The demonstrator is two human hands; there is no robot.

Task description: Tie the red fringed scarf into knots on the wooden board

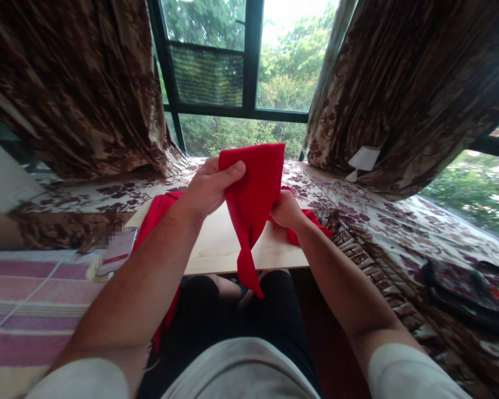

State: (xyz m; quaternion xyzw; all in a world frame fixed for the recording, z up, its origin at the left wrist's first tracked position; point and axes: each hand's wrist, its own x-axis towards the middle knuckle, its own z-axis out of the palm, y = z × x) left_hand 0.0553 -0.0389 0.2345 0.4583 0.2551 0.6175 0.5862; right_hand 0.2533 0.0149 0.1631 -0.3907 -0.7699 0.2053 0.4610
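A folded red cloth (253,191) hangs in front of me above the table. It is broad with a straight top edge and narrows downward to a twisted, pointed tail over my lap. My left hand (216,180) grips its upper left corner, thumb on the near face and fingers behind. At the cloth's right edge, lower down, my right hand (286,209) is closed on it, with the fingertips partly hidden. More red fabric (160,210) lies on the table's left side and hangs over its edge. Another crumpled red piece (310,224) lies beyond my right wrist.
The light wooden table (208,249) stands before my knees. Left of it, a phone (118,252) lies near a striped bedspread (25,299). A small white lamp (363,159) stands on the window ledge, and a black bag (461,293) sits at the right.
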